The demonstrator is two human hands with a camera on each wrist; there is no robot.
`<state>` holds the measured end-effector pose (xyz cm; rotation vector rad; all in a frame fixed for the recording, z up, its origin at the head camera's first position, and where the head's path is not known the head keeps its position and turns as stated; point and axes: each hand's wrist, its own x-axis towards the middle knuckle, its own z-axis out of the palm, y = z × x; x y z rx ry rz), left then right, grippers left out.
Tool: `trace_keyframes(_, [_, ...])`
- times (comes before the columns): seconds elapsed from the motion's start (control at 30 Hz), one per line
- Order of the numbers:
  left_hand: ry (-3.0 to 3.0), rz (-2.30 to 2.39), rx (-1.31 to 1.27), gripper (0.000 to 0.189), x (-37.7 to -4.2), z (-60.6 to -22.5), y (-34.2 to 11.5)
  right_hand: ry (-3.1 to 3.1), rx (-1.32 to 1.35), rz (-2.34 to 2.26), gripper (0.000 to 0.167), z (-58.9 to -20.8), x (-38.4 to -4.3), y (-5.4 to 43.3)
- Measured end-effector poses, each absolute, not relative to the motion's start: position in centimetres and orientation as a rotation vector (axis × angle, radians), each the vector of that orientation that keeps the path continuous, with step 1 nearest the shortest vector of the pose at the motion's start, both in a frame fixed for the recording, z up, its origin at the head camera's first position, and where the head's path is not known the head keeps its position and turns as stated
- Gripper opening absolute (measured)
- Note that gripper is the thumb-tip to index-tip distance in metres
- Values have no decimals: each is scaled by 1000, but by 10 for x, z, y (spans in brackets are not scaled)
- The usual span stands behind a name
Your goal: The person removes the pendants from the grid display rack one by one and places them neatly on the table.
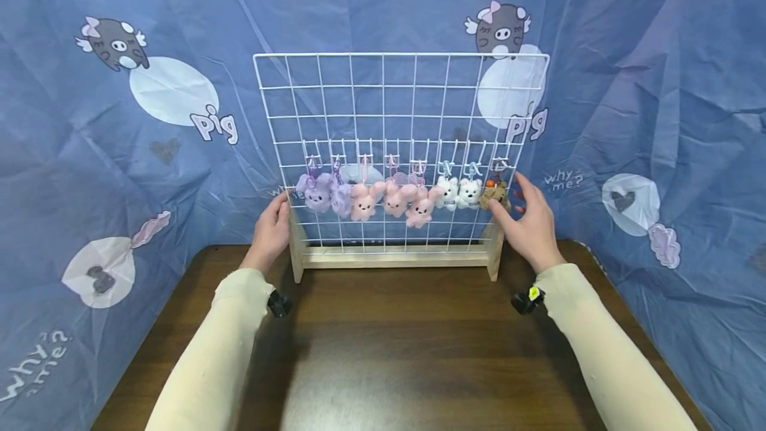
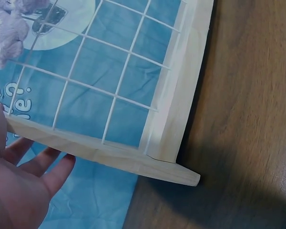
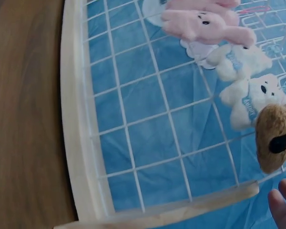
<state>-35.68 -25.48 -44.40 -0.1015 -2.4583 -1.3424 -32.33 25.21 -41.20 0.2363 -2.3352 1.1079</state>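
Head view: wire rack (image 1: pixel 383 116) stands on desk (image 1: pixel 395 351), plush toys (image 1: pixel 395 201) hung in a row; L hand (image 1: pixel 270 233) w/ fingers loosely extended by wooden post (image 1: pixel 296 241), R hand (image 1: pixel 534 228) w/ fingers spread near brown toy (image 1: pixel 495 194), can't tell if either has firm hold. Step's prob. steadying rack; next move likely calls for even, gentle contact both sides

Arms (image 1: pixel 206 348) outstretched, left fingers (image 2: pixel 60 174) extended, right fingers (image 1: pixel 529 188) spread

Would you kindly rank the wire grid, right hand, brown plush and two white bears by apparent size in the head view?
1. Wire grid
2. Right hand
3. Brown plush (partly covered) and white bears: too alike to rank.
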Motion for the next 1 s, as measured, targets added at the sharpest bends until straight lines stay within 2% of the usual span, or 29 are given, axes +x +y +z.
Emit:
trace_keyframes(0.47, [-2454,-1371,-101,44,-353,-447,-256,-2228,186,1139,60,-401,-326,245])
trace_keyframes(1.0, [-2511,-1289,-107,42,-350,-446,-257,-2376,182,1108,63,-393,-325,243])
